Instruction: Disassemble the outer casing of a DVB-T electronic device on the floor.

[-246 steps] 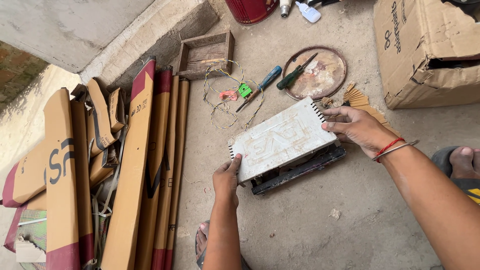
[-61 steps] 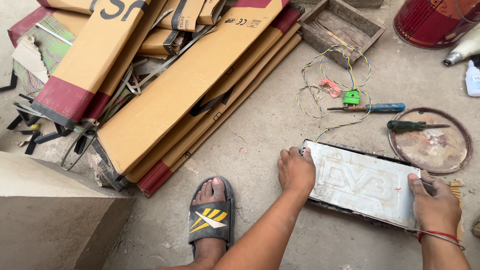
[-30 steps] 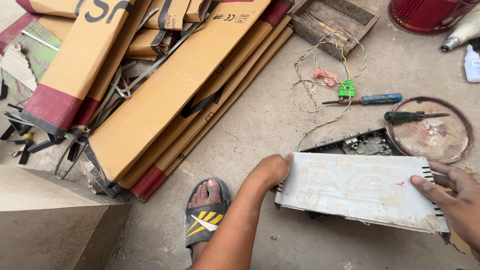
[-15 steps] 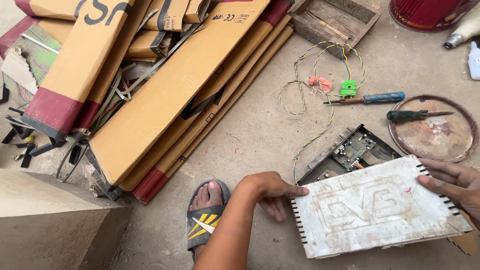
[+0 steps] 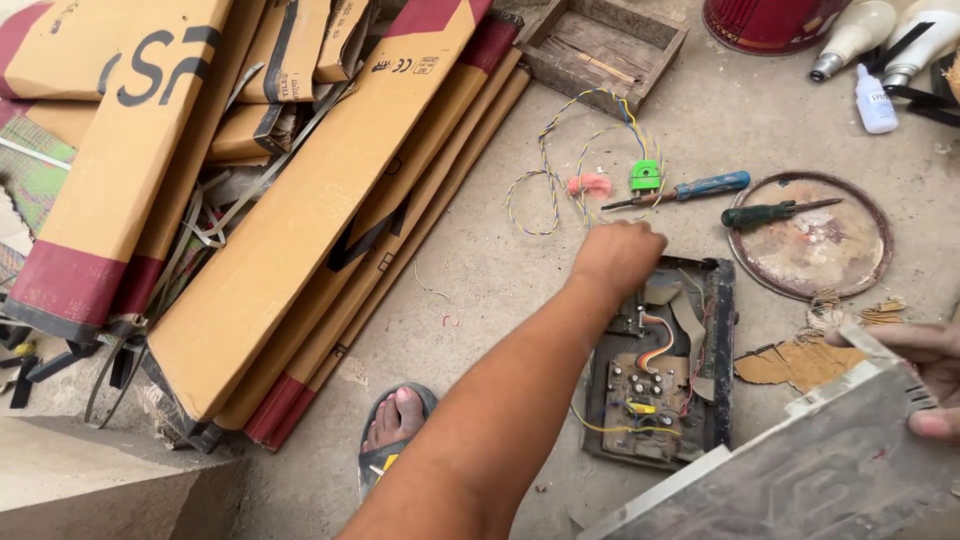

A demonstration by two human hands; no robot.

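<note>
An opened black electronics chassis [image 5: 722,330] lies on the concrete floor, its circuit boards and wires [image 5: 645,385] exposed. My left hand [image 5: 620,255] reaches across to its far left corner, fingers curled, touching or just above the rim. My right hand [image 5: 915,365] holds the removed grey metal cover [image 5: 800,480], tilted at the lower right, clear of the chassis.
A blue-handled screwdriver [image 5: 700,188] and a green-handled one [image 5: 765,212] lie beyond the chassis, beside a round rusty lid [image 5: 860,265], loose wires [image 5: 560,170] and a green connector [image 5: 646,176]. Long cardboard boxes [image 5: 300,220] are stacked left. My sandalled foot [image 5: 395,435] is near.
The cover has come off the chassis and moved to the lower right in my right hand. My left hand let go of it and reached forward to the chassis.
</note>
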